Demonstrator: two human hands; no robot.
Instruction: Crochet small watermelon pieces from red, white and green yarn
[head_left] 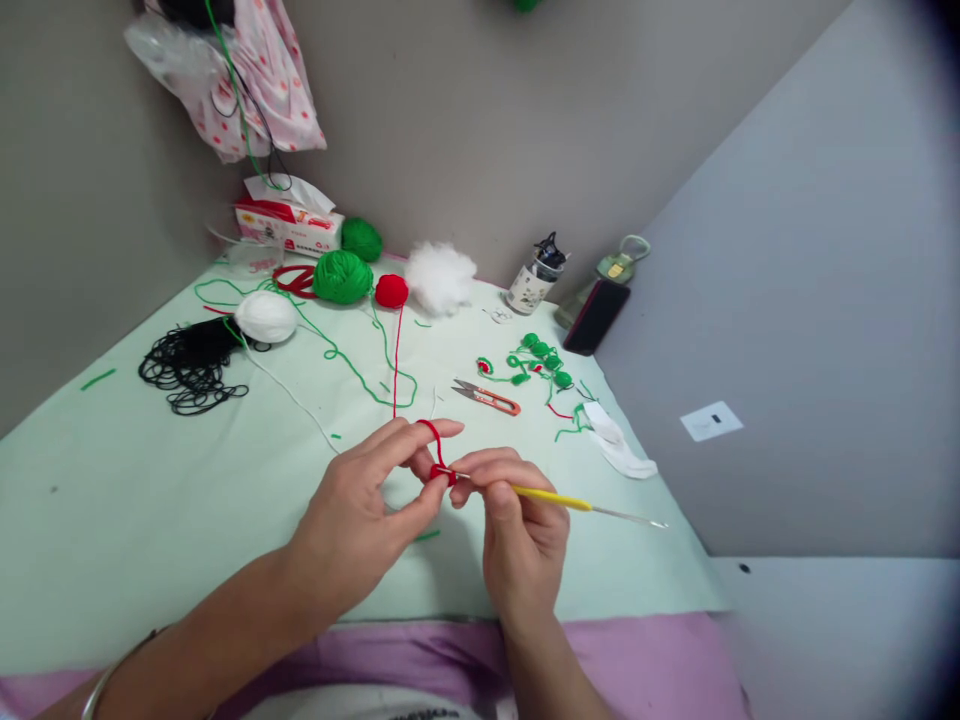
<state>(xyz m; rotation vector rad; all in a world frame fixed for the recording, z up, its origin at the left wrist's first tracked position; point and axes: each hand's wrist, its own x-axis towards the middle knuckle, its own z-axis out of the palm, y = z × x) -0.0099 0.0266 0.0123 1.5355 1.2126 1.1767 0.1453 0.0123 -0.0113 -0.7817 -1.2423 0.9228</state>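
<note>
My left hand (pixel 367 500) pinches a small red crochet piece (pixel 442 475) between thumb and fingers. Red yarn (pixel 437 440) loops over its raised index finger. In my right hand (pixel 525 530) is a crochet hook (pixel 555 497) with a yellow grip, held like a pencil. Its left tip meets the red piece, though the fingers partly hide that spot; the other metal end points right. Beyond my left hand, a red strand runs up to a red yarn ball (pixel 391 291). Thread snips (pixel 487 396) with orange handles lie past my right hand.
Green yarn balls (pixel 343 277), white yarn (pixel 266 317), black yarn (pixel 191 365) and white stuffing (pixel 440 278) lie at the back left. Small green crocheted pieces (pixel 544 355), a pen cup (pixel 532 285) and a phone (pixel 596 316) stand or lie at right. Walls (pixel 480 130) bound the table.
</note>
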